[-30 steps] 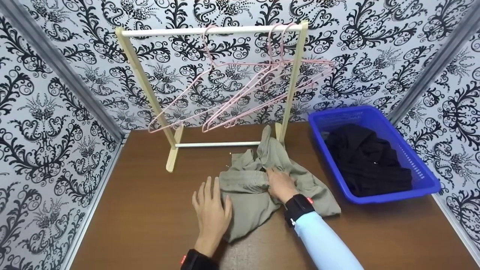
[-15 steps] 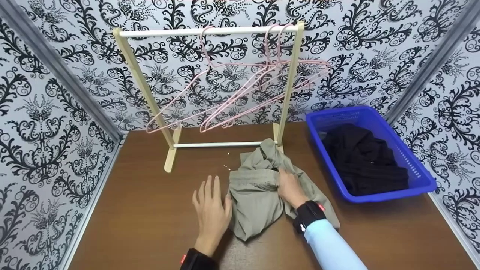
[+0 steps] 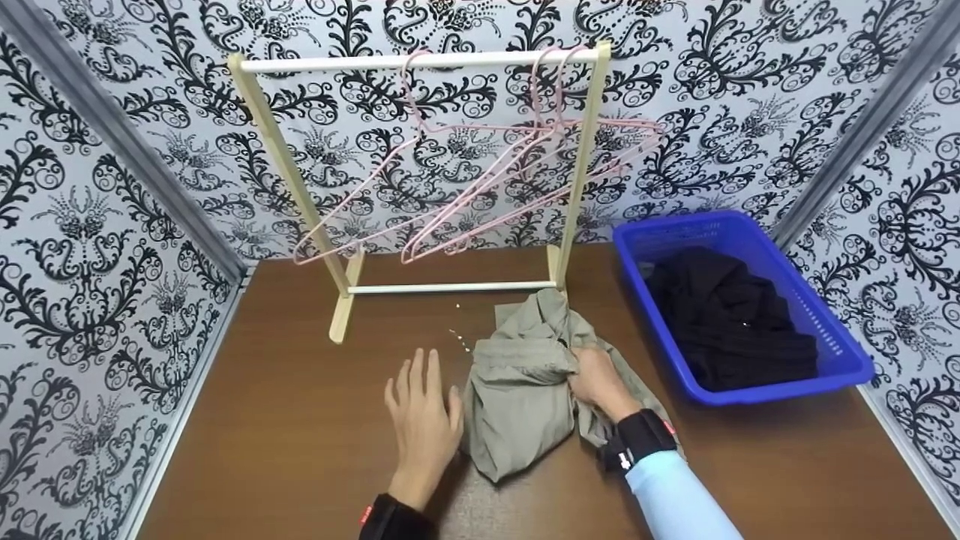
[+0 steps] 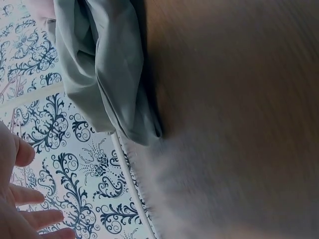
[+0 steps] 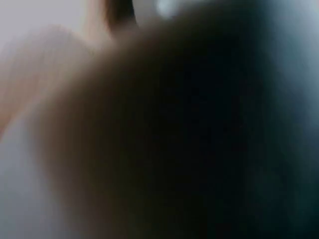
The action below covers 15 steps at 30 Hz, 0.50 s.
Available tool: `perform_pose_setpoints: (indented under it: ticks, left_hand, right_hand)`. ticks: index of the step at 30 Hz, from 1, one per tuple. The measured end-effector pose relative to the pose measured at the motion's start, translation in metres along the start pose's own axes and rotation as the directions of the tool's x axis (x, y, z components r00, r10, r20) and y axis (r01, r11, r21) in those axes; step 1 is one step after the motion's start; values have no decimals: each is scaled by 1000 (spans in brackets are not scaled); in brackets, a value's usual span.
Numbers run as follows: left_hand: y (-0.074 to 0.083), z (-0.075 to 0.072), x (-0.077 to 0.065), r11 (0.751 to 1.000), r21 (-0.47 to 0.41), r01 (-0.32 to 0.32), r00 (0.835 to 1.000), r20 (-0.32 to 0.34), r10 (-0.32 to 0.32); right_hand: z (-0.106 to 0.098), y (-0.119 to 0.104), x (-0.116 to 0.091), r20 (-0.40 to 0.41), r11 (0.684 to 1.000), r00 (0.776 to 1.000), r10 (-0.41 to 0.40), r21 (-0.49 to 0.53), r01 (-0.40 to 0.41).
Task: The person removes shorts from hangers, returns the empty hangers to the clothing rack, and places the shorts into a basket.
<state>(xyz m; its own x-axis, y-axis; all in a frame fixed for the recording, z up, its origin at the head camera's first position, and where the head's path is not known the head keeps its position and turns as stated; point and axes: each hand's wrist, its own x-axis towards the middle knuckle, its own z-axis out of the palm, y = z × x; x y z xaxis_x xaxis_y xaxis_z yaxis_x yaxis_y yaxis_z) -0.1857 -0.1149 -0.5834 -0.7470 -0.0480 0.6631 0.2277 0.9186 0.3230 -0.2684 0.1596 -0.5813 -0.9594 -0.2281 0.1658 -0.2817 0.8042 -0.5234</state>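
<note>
A crumpled pair of olive-grey pants (image 3: 521, 416), with a gathered waistband, lies on the brown table. My right hand (image 3: 596, 381) grips the bunched cloth beside the waistband; its fingertips are hidden in the folds. Just left of the cloth, my left hand (image 3: 424, 420) is held with its fingers straight and spread, gripping nothing. In the left wrist view, the pants (image 4: 117, 74) hang in folds above the fingers of that left hand (image 4: 22, 199). The right wrist view is dark and blurred, with only a vague patch of skin at its upper left.
Behind the pants stands a wooden rack (image 3: 285, 161) with a white rod (image 3: 337, 64), from which several pink hangers (image 3: 352, 196) hang. At right, a blue basket (image 3: 679, 367) holds black clothes (image 3: 735, 322). Small white specks (image 3: 461, 341) dot the table (image 3: 315, 420). Patterned walls (image 3: 97, 225) enclose it.
My right hand has moved right and slightly toward me, pulling the pants with it. The pants' far end has come away from the rack's foot. The left hand has hardly moved.
</note>
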Motion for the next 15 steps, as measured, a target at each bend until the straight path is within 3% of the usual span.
perform_pose_setpoints:
  ticks: [4,15]
  left_hand:
    - [1,1,0,1000,-26,11,1000,23,-11]
    - [15,5,-2,992,-125,16,996,92,-4]
  right_hand:
    - [-3,4,-5,-53,999,998,-38,35,40]
    - [-12,8,-20,-180,987,983,34,159,-5]
